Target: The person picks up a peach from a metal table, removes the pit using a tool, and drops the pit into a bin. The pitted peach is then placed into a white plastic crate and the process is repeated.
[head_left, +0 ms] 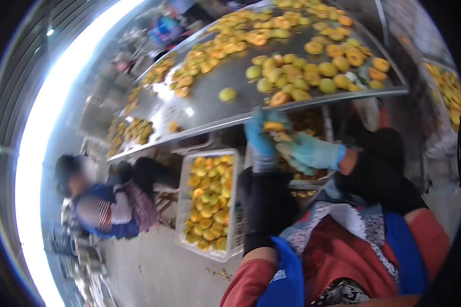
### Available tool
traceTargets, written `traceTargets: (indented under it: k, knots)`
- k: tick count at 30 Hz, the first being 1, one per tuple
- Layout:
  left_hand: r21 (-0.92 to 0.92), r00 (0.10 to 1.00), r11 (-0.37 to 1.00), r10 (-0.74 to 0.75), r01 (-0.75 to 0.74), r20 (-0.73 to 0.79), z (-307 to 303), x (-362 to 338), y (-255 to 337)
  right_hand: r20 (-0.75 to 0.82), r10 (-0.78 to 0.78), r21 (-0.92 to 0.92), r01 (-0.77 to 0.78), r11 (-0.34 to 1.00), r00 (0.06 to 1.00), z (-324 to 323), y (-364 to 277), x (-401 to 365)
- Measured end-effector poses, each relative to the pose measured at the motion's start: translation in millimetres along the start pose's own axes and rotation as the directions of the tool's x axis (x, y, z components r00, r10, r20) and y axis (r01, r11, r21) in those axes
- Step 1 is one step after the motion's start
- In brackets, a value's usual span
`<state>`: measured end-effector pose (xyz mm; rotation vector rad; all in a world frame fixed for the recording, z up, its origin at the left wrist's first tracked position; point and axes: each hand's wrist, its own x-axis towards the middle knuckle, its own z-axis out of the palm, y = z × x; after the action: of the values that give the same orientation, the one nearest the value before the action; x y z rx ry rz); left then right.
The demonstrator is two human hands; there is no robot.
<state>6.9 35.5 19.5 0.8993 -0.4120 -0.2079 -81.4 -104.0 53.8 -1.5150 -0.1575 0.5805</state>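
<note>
My left hand (259, 134), in a blue glove, is closed around a yellow-orange cut peach (275, 126) just below the metal table's front edge. My right hand (312, 152), gloved in pale blue, comes in from the right with its fingers curled against the lower side of that fruit. Motion blur hides whether a small tool or a pit is between the right fingers. Beneath both hands is a crate (327, 123) with dark, brownish contents, partly covered by my arms.
The metal table (205, 110) bears whole peaches (292, 74) and many cut ones. A white crate (232, 204) of peach halves stands on the floor left of my arm. Another person (107, 204) sits farther left. More fruit (445, 92) lies at the far right.
</note>
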Motion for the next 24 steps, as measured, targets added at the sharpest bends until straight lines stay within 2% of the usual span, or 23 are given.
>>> traceTargets:
  k: [1, 2, 3, 4, 5, 6, 8, 10, 11, 15, 17, 18, 20, 21, 23, 24]
  knots:
    - [-0.128, 0.999, 0.991, 0.019, -0.025, -0.047, 14, -1, 2, -0.006, 0.015, 0.037, -0.015, 0.999, 1.0, 0, -2, 0]
    - [-0.086, 0.993, 0.996, 0.002, -0.012, -0.116, 22, -3, 6, 0.003, 0.019, 0.074, -0.02, 0.997, 1.0, -1, 0, 2]
    - [0.026, 0.995, 0.995, 0.098, -0.097, -0.033, 14, -7, 0, -0.024, -0.152, -0.086, 0.149, 0.985, 0.988, 1, 9, 6]
    - [0.134, 0.976, 0.967, 0.206, -0.214, 0.076, 9, -3, -3, -0.061, -0.099, -0.176, 0.087, 0.981, 0.993, -4, 10, 4]
    - [0.243, 0.994, 0.964, 0.102, -0.105, 0.025, 18, -1, 6, -0.098, -0.045, -0.261, 0.018, 0.965, 0.994, -4, -5, -4]
    - [0.348, 0.999, 0.937, 0.016, 0.0, -0.043, 24, -1, 15, -0.06, 0.01, -0.143, -0.018, 0.989, 0.998, -6, -2, -2]
    - [0.404, 1.0, 0.915, -0.001, 0.005, -0.009, 21, 1, 17, -0.009, 0.038, -0.009, -0.038, 0.999, 0.999, -5, 2, 0]
    - [0.267, 0.998, 0.962, -0.061, 0.059, 0.001, 22, -2, 19, 0.055, 0.077, 0.127, -0.084, 0.988, 0.996, -4, 12, 5]
    - [0.239, 0.997, 0.968, -0.068, 0.076, -0.041, 22, -5, 18, 0.022, 0.075, 0.083, -0.077, 0.994, 0.997, -1, 13, 5]
    - [0.387, 0.997, 0.922, 0.016, 0.017, -0.082, 25, -5, 8, -0.083, 0.086, -0.017, -0.088, 0.996, 0.993, 4, 8, 0]
    - [0.347, 0.996, 0.938, 0.022, 0.008, -0.083, 25, -8, 7, -0.084, 0.086, 0.001, -0.086, 0.996, 0.993, 4, 11, -2]
    - [0.328, 0.997, 0.945, 0.026, 0.001, -0.079, 26, -8, 7, -0.007, 0.101, 0.117, -0.099, 0.988, 0.995, 2, 12, -3]
    - [0.097, 0.999, 0.995, -0.003, 0.007, -0.042, 22, -8, 2, 0.152, 0.104, 0.344, -0.151, 0.927, 0.983, 0, 9, -9]
    - [-0.02, 1.0, 1.0, -0.015, 0.014, -0.022, 20, -9, 1, 0.171, 0.107, 0.357, -0.163, 0.92, 0.979, -1, 12, -8]
    - [0.048, 0.999, 0.998, -0.038, 0.037, 0.019, 17, -10, 0, 0.21, 0.115, 0.38, -0.189, 0.906, 0.971, -2, 15, -6]
    - [0.083, 0.998, 0.996, -0.046, 0.043, 0.04, 16, -9, 2, 0.096, 0.113, 0.226, -0.133, 0.965, 0.989, 0, 10, -7]
